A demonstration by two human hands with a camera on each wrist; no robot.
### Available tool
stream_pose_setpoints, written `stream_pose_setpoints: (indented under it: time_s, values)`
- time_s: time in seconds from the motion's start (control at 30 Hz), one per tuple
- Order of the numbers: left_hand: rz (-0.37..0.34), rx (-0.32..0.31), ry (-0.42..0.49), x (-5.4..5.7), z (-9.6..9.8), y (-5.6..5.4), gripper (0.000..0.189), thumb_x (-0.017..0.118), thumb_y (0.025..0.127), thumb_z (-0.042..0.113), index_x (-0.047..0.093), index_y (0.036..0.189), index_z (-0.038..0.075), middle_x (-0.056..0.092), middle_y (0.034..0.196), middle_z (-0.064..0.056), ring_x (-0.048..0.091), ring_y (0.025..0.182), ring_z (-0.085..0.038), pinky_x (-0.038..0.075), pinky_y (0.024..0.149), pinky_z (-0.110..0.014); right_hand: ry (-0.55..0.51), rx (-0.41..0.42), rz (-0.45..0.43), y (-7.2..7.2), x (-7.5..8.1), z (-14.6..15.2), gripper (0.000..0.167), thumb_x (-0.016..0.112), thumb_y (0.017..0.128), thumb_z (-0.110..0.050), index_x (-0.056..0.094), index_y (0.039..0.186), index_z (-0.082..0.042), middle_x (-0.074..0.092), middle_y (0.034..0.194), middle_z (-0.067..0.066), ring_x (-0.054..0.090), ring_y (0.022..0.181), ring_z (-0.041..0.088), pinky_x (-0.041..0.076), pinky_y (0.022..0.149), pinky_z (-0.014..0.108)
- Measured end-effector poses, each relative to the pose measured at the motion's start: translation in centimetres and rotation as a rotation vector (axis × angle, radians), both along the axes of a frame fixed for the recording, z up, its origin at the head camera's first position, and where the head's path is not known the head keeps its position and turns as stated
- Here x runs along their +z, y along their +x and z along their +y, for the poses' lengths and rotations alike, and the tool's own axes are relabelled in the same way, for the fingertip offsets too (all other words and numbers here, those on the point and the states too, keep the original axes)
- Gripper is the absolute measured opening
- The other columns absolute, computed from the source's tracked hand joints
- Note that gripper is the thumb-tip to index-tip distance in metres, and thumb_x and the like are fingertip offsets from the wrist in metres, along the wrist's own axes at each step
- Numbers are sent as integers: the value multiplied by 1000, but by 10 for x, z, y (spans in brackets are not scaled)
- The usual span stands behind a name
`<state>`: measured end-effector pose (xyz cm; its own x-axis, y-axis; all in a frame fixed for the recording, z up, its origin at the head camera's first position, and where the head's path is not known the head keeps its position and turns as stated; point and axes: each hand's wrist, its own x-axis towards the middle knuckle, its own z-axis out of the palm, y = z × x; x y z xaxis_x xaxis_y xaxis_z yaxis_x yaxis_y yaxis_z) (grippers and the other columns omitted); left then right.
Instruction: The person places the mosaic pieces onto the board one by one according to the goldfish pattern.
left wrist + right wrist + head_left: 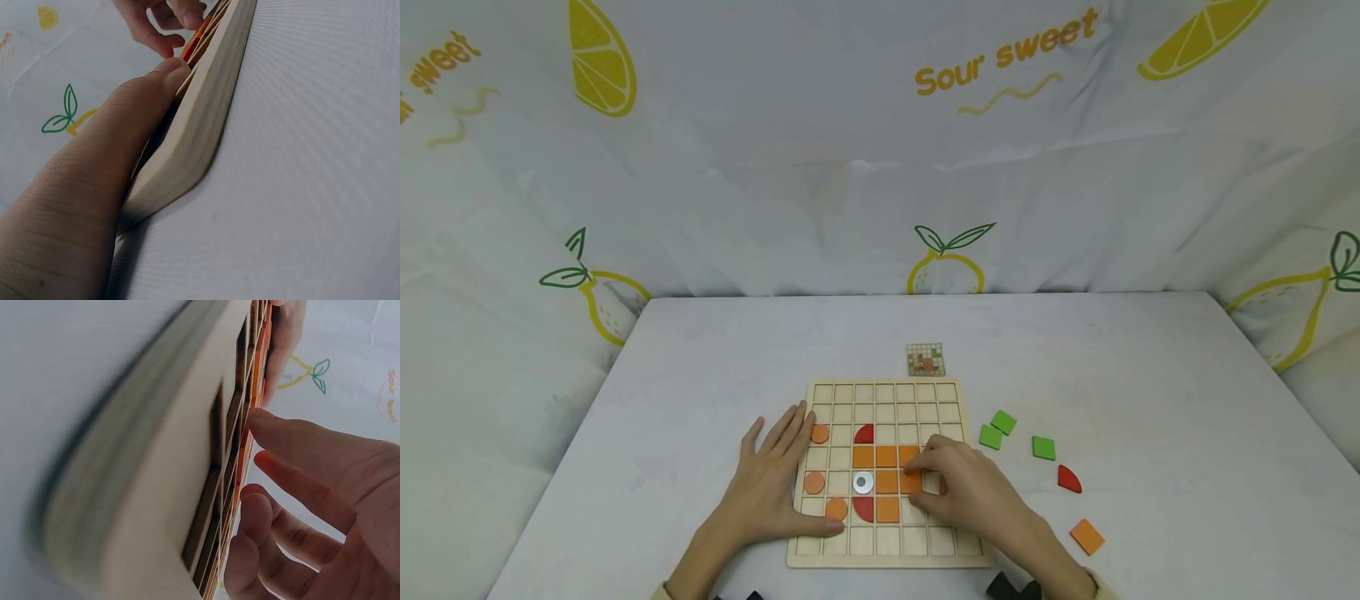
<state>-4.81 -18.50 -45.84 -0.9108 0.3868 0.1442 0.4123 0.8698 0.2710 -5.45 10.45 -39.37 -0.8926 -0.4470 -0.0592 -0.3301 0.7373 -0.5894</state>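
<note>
Board (pixel 864 392), pale and gridded, is lying on the table (pixel 700 375), with both of the person's hands resting on or over it. We are seeing the right hand (pixel 958 483) bending its thumb and index finger to opposite edges of an orange square (pixel 912 482), in what we are judging to be a pinch; whether the piece is sitting fully down in its cell, we are not able to tell.

The governing relation, in our judgement, is this: the piece is lying just left of the right palm, in the fifth column from the left and the third row from the near edge. Its equal sides are giving it no long axis and are running roughly along the grid lines. The right hand is being the nearer; the left hand (pixel 772 492) is holding nothing, its fingers stretching along the left border and its thumb resting on the near left cells.

We are finding a white disc (pixel 862 482) two columns left in the same row. Well apart, at the near right, a loose orange tile (pixel 1087 537) is lying askew to the grid.
</note>
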Motion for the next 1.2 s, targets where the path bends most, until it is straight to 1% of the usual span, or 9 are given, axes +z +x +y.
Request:
stream_pose_setpoints:
  time_s: [0.3,0.47,0.57,0.73,0.83,0.97,1.03,1.2]
  values:
    - [-8,3,0,0,1,-1,142,63,59,96,28,161,4,25,170,-10,24,159,-27,9,122,-64,-7,-42,-39,6,4,17,24,87,79,-19,81,102,-15,65,86,-11,42,61,0,37,55,19]
    - [-11,-1,4,0,1,-2,142,63,59,96,27,161,4,24,170,-10,24,159,-27,8,122,-64,-16,-75,-60,13,5,32,26,87,78,-20,81,103,-16,68,92,-11,44,60,-4,40,54,18]
    - [-7,-1,3,0,1,-2,142,63,59,96,27,161,3,25,170,-11,25,159,-28,8,122,-64,-15,-89,-65,17,5,40,26,87,78,-21,81,103,-17,68,92,-11,43,60,-4,40,54,17]
    - [-7,-4,5,0,1,-2,142,63,59,96,27,161,3,25,170,-11,25,159,-28,8,122,-65,-15,-89,-25,25,4,55,25,88,78,-22,80,102,-19,69,95,-13,44,65,-6,40,55,17]
    - [-9,-4,10,0,1,-2,142,63,59,96,27,161,3,25,170,-11,25,159,-28,8,121,-65,7,-100,-9,31,2,62,26,88,78,-24,80,103,-21,69,98,-14,45,68,-6,40,57,16]
    - [-11,-2,11,0,1,-1,142,63,59,95,27,161,3,25,170,-11,25,159,-28,8,121,-64,41,-143,-35,36,1,69,29,88,77,-24,80,105,-22,68,96,-17,44,67,-6,40,56,16]
    - [-11,0,10,0,1,-1,142,64,59,95,28,161,3,25,170,-11,25,158,-28,9,122,-64,50,-165,-32,38,2,73,30,88,77,-23,80,106,-22,67,94,-18,44,67,-6,41,55,16]
    - [-10,0,12,0,0,0,142,63,59,96,28,161,3,25,170,-11,25,158,-29,9,121,-64,53,-182,28,44,1,87,31,89,76,-23,79,106,-23,69,98,-17,44,68,-8,41,56,16]
